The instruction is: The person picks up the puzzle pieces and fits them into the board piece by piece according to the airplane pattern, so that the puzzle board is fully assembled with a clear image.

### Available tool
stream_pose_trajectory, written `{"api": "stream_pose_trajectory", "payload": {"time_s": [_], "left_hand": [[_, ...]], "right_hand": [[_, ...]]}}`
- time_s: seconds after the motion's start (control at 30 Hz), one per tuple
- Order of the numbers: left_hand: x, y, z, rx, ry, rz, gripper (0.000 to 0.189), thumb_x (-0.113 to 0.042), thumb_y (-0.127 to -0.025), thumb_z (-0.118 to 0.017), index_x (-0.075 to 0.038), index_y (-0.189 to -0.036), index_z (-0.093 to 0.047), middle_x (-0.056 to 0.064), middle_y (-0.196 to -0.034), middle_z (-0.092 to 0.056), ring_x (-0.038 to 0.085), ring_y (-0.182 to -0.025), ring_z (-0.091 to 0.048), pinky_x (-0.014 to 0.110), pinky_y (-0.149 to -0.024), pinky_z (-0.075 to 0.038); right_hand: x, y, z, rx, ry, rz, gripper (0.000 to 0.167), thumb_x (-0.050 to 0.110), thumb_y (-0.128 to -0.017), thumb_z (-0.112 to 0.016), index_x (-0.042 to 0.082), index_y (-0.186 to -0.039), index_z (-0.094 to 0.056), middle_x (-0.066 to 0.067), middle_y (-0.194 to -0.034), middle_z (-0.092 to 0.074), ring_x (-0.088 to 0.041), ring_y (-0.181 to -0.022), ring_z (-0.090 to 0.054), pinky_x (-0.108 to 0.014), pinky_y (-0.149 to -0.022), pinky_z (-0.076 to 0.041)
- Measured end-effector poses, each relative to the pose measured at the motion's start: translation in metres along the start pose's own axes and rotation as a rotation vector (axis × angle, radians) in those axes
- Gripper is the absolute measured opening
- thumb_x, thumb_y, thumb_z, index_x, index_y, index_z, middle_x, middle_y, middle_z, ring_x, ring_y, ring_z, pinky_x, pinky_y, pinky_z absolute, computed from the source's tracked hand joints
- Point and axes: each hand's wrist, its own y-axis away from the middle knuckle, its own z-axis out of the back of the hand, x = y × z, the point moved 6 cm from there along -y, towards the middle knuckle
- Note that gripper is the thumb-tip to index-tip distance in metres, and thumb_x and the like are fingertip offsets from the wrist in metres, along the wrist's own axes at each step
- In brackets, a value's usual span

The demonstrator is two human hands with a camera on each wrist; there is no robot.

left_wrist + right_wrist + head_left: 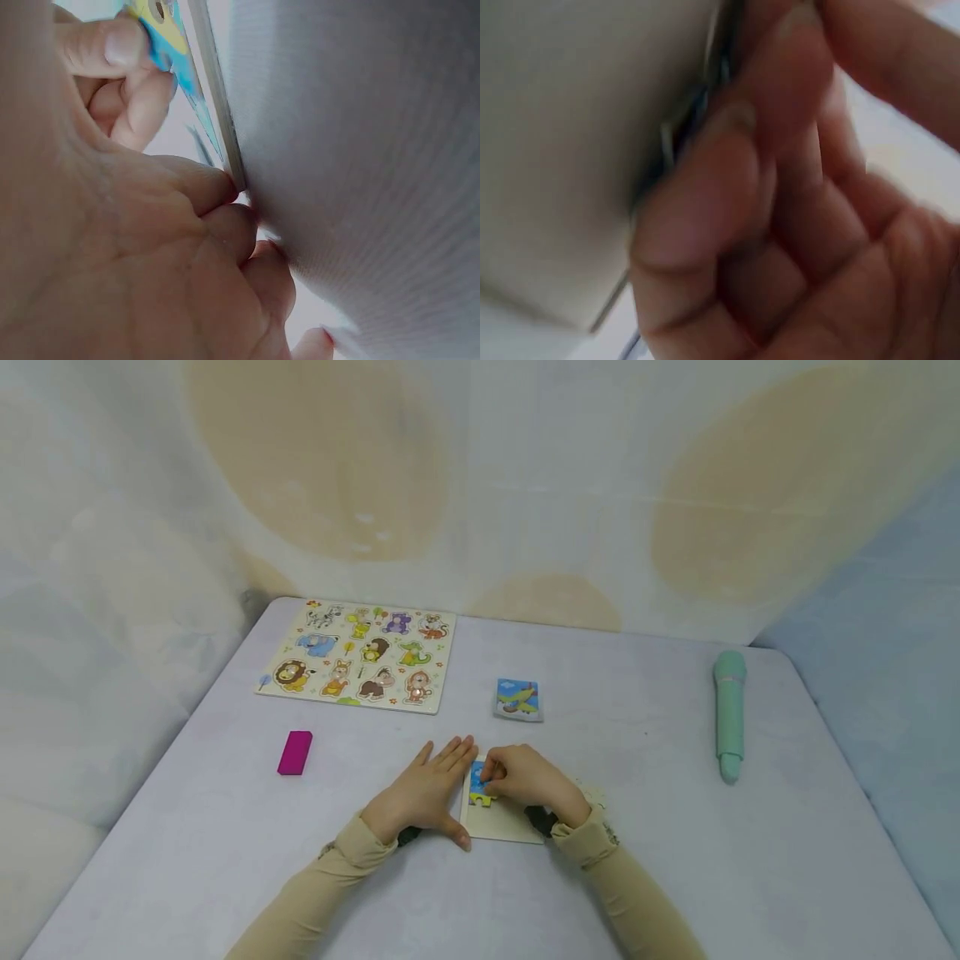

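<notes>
The right hand (528,774) appears to pinch a small blue jigsaw piece (161,58) between thumb and fingertips; blur in the right-wrist view hides its outline. The piece is over the far left part of a pale, flat rectangular puzzle board (504,828), right by the blue and yellow jigsaw pieces (477,773) lying there. To seat it well, I would line its edge up with theirs before pressing straight down, keeping the neighbours from lifting.

The left hand (429,795) grasps nothing: palm down, fingers extended, it braces the board's left side, thumb by the near corner. That support seems worth keeping. The right wrist arches in from the right, fingers bent downward, and both forearms reach forward over the white bench (637,868).

Beyond the hands lies a square aeroplane picture (517,698); farther left, a cream animal-picture board (352,658).
</notes>
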Motion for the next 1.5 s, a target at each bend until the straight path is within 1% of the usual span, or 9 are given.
{"api": "stream_pose_trajectory", "payload": {"time_s": [0.23, 0.4, 0.6, 0.7, 0.83, 0.97, 1.13, 1.33, 1.5], "left_hand": [[-0.001, -0.001, 0.001, 0.003, 0.01, 0.003, 0.133, -0.065, -0.055, -0.082, -0.003, -0.154, -0.02, 0.011, -0.163, -0.014, 0.028, -0.152, -0.011, 0.059, -0.12, -0.011], [-0.001, -0.001, 0.001, 0.005, 0.006, 0.006, 0.132, -0.065, -0.055, -0.082, -0.003, -0.154, -0.02, 0.012, -0.163, -0.015, 0.028, -0.152, -0.012, 0.058, -0.12, -0.011], [-0.003, -0.001, 0.001, 0.003, 0.005, 0.004, 0.132, -0.064, -0.055, -0.083, -0.001, -0.153, -0.021, 0.014, -0.163, -0.016, 0.03, -0.151, -0.014, 0.059, -0.12, -0.013], [-0.003, -0.001, 0.0, 0.006, 0.004, 0.012, 0.133, -0.065, -0.055, -0.083, -0.002, -0.154, -0.02, 0.013, -0.163, -0.016, 0.029, -0.151, -0.014, 0.058, -0.12, -0.013], [-0.003, -0.001, 0.0, 0.011, 0.005, 0.025, 0.134, -0.065, -0.054, -0.083, -0.003, -0.154, -0.019, 0.011, -0.163, -0.015, 0.028, -0.152, -0.013, 0.057, -0.121, -0.011], [-0.002, -0.002, 0.0, 0.017, 0.006, 0.032, 0.135, -0.065, -0.053, -0.083, -0.004, -0.155, -0.018, 0.01, -0.164, -0.014, 0.028, -0.152, -0.011, 0.057, -0.121, -0.01], [0.0, -0.002, -0.001, 0.018, 0.007, 0.042, 0.135, -0.065, -0.054, -0.084, -0.005, -0.155, -0.018, 0.01, -0.164, -0.013, 0.027, -0.152, -0.011, 0.056, -0.121, -0.01], [0.0, -0.002, -0.002, 0.01, 0.017, 0.041, 0.135, -0.064, -0.053, -0.084, -0.004, -0.155, -0.018, 0.01, -0.164, -0.013, 0.027, -0.152, -0.011, 0.057, -0.121, -0.01], [-0.001, -0.002, -0.002, 0.018, 0.014, 0.04, 0.136, -0.065, -0.053, -0.084, -0.005, -0.155, -0.018, 0.01, -0.164, -0.013, 0.027, -0.152, -0.01, 0.057, -0.121, -0.01]], "right_hand": [[0.006, 0.005, -0.001, -0.141, 0.077, -0.129, 0.02, 0.009, -0.082, -0.075, 0.008, -0.077, -0.057, 0.001, -0.065, -0.055, -0.011, -0.057, -0.047, -0.02, -0.05, -0.036], [0.001, 0.008, -0.001, -0.181, 0.167, -0.196, 0.027, 0.02, -0.081, -0.078, 0.011, -0.072, -0.055, 0.002, -0.063, -0.056, -0.011, -0.055, -0.048, -0.021, -0.048, -0.034], [-0.019, 0.009, 0.007, -0.096, 0.002, -0.101, 0.016, 0.024, -0.087, -0.072, 0.01, -0.086, -0.063, 0.002, -0.072, -0.06, -0.01, -0.062, -0.05, -0.021, -0.055, -0.039], [-0.032, 0.022, 0.023, -0.08, -0.063, -0.063, 0.017, 0.025, -0.092, -0.065, 0.009, -0.099, -0.065, -0.001, -0.08, -0.064, -0.011, -0.068, -0.054, -0.023, -0.06, -0.045], [-0.059, 0.048, 0.047, -0.174, -0.062, -0.122, 0.017, 0.022, -0.094, -0.063, 0.009, -0.105, -0.065, -0.004, -0.093, -0.066, -0.013, -0.079, -0.059, -0.026, -0.067, -0.048], [-0.084, 0.071, 0.055, -0.202, -0.079, -0.185, 0.027, 0.014, -0.088, -0.069, 0.008, -0.113, -0.063, -0.006, -0.102, -0.063, -0.016, -0.081, -0.056, -0.026, -0.066, -0.048], [-0.087, 0.081, 0.052, -0.16, -0.021, -0.167, 0.044, 0.013, -0.075, -0.082, 0.003, -0.112, -0.06, -0.007, -0.099, -0.058, -0.017, -0.081, -0.05, -0.026, -0.069, -0.045], [-0.081, 0.081, 0.052, -0.188, 0.036, -0.172, 0.028, 0.009, -0.079, -0.075, 0.005, -0.103, -0.062, -0.003, -0.084, -0.055, -0.014, -0.075, -0.048, -0.023, -0.065, -0.041], [-0.085, 0.082, 0.058, -0.247, -0.055, -0.198, 0.015, 0.004, -0.09, -0.059, 0.006, -0.104, -0.065, -0.007, -0.094, -0.067, -0.014, -0.077, -0.055, -0.022, -0.062, -0.045]]}}
